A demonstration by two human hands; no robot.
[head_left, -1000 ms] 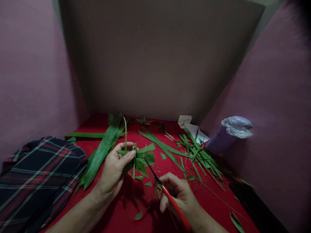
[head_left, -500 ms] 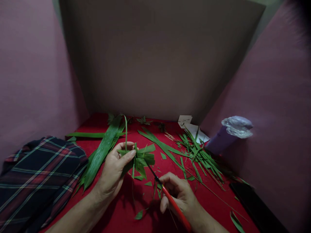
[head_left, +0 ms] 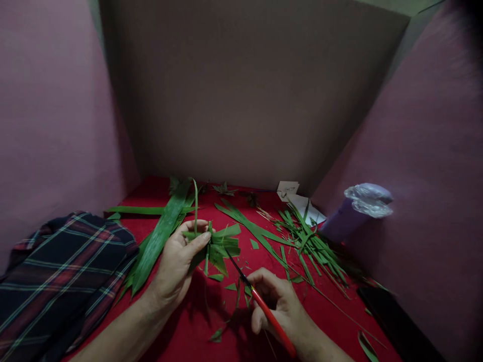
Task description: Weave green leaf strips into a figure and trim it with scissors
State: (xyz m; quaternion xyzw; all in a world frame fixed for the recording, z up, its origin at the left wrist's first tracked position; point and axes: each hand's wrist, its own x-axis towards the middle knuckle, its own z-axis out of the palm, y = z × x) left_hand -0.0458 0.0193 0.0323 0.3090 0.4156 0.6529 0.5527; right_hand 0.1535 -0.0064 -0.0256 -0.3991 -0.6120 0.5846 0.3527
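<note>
My left hand (head_left: 173,269) pinches a folded green leaf piece (head_left: 227,243) between thumb and fingers. Its cut ends fan out to the right, and one thin strip curves up above the hand. My right hand (head_left: 285,299) grips red-handled scissors (head_left: 268,313), their dark, narrow blades pointing up and left. The blade tips reach the lower right edge of the leaf piece; whether they touch it I cannot tell. Small leaf clippings (head_left: 216,335) lie on the red cloth (head_left: 196,324) beneath both hands.
Long broad leaves (head_left: 160,239) lie at the left, beside a plaid cloth (head_left: 71,274). Cut strips (head_left: 315,246) are heaped at the right, near white paper (head_left: 302,206) and a purple, plastic-wrapped object (head_left: 345,216). A black flat object (head_left: 396,322) lies near the right wall.
Both hands keep nearly the same pose around the leaf piece and the scissors. The view has shifted very slightly, and the scissors' tips have barely moved.
</note>
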